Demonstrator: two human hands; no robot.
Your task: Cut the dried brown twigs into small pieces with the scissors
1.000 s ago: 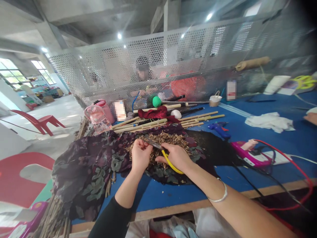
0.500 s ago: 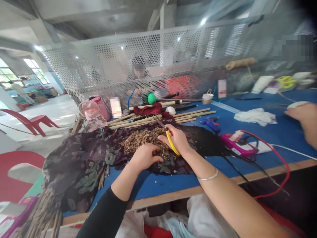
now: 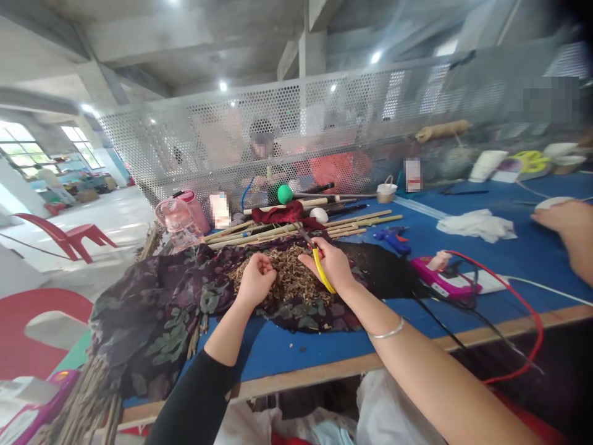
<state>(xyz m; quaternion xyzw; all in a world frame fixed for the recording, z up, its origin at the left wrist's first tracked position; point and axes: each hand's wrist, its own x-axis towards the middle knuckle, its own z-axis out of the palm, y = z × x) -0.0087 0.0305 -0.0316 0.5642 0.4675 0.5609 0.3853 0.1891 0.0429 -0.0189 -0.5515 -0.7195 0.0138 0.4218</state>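
My right hand grips a pair of scissors with a yellow handle. The dark blades point up and to the left, over the far side of a heap of brown dried plant bits. My left hand is at the left part of that heap, its fingers curled in and pressed together. Whatever they may hold is hidden. Beneath the heap lies a dark floral cloth, spread on the blue table and hanging over its left end.
Behind the heap lie thin bamboo sticks, a green ball and a dark red cloth. To the right are a blue glue gun, a pink power strip with cords, and another person's hand. A perforated screen stands behind.
My left hand has moved up and left over the heap, and its fingers have closed from a loose, parted curl. My right hand keeps the scissors in nearly the same place. The view has tilted slightly.
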